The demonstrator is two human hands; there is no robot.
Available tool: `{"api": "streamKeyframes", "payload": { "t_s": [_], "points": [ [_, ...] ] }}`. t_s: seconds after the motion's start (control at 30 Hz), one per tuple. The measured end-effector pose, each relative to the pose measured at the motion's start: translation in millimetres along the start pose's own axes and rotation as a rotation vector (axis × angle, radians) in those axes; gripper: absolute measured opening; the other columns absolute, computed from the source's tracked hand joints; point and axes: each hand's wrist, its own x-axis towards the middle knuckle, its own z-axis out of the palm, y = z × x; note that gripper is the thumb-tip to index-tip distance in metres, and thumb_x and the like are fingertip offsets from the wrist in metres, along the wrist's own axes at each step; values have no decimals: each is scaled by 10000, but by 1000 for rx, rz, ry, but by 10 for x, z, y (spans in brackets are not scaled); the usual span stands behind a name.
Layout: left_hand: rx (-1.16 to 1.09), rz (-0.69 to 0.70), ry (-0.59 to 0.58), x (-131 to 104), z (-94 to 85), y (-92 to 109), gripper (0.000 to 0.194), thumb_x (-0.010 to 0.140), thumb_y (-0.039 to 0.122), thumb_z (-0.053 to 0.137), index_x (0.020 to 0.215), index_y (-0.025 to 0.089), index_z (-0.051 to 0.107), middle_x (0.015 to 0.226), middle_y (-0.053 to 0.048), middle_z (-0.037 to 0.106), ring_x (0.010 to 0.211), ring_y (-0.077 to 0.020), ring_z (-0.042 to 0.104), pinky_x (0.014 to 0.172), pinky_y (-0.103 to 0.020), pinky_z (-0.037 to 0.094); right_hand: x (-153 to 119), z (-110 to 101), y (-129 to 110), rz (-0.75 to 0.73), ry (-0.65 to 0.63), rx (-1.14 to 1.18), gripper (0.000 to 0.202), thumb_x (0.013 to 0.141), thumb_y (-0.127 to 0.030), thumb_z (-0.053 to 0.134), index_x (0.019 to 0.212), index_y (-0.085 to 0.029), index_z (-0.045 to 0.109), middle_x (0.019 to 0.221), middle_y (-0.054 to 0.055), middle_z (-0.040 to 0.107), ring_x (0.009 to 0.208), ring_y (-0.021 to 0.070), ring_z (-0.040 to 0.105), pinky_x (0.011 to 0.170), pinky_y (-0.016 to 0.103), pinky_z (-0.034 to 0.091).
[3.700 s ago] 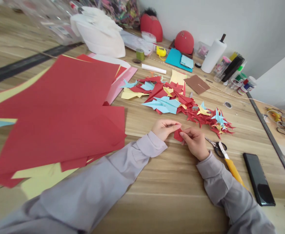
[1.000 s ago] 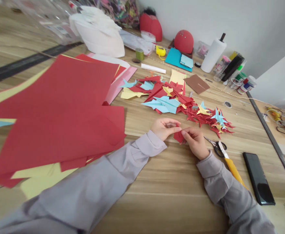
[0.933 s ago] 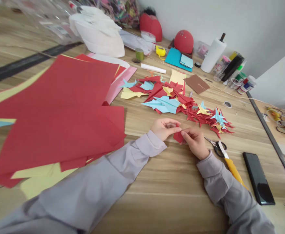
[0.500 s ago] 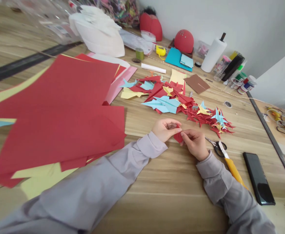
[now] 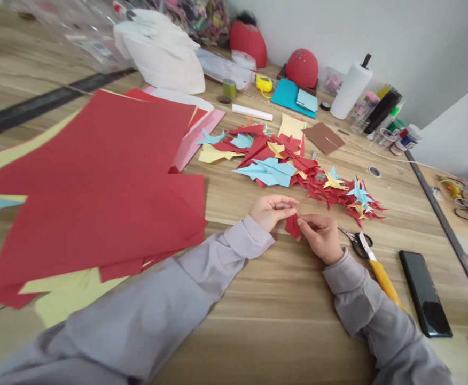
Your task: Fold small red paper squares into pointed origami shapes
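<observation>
A small folded piece of red paper [image 5: 292, 226] is pinched between both hands over the wooden table [image 5: 266, 299]. My left hand [image 5: 273, 211] grips its upper left edge, and my right hand [image 5: 319, 235] holds its right side between thumb and finger. Just beyond the hands lies a long heap of folded red, blue and yellow paper shapes [image 5: 314, 182]. Large red sheets [image 5: 109, 182] with yellow ones beneath spread out to the left.
Right of my right hand lie black scissors [image 5: 358, 243], a cutter with a yellow handle [image 5: 386, 283] and a black phone [image 5: 425, 294]. Farther back stand a white roll [image 5: 351, 91], a yellow tape measure [image 5: 263, 83] and a red dome [image 5: 302, 67].
The fingers of my left hand have shifted slightly on the red paper, and a little more of the paper shows. My right hand is almost unmoved.
</observation>
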Motion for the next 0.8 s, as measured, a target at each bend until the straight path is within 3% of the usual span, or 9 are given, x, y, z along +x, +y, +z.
{"api": "streamKeyframes", "payload": {
  "t_s": [0.33,0.6,0.8],
  "points": [
    [-37,31,32,-6,2,-3,307,591,282,684,858,131,675,577,-7,653,524,-119,580,557,-251,469,4,7,-26,-1,-20,36,242,775,-363,571,742,-143,667,539,20,630,422,113,560,411,213,446],
    [57,107,29,4,14,-29,364,491,246,775,818,126,669,509,43,557,476,-65,479,527,-217,426,19,-20,-18,60,-69,96,247,788,-372,553,739,-142,627,523,0,602,437,102,563,438,206,439],
    [3,63,23,-1,11,-20,389,448,236,793,797,120,667,533,22,590,488,-75,504,514,-217,432,25,-24,-18,79,-63,186,140,754,-259,567,702,-144,628,536,-9,604,446,97,568,456,204,441]
  ]
}}
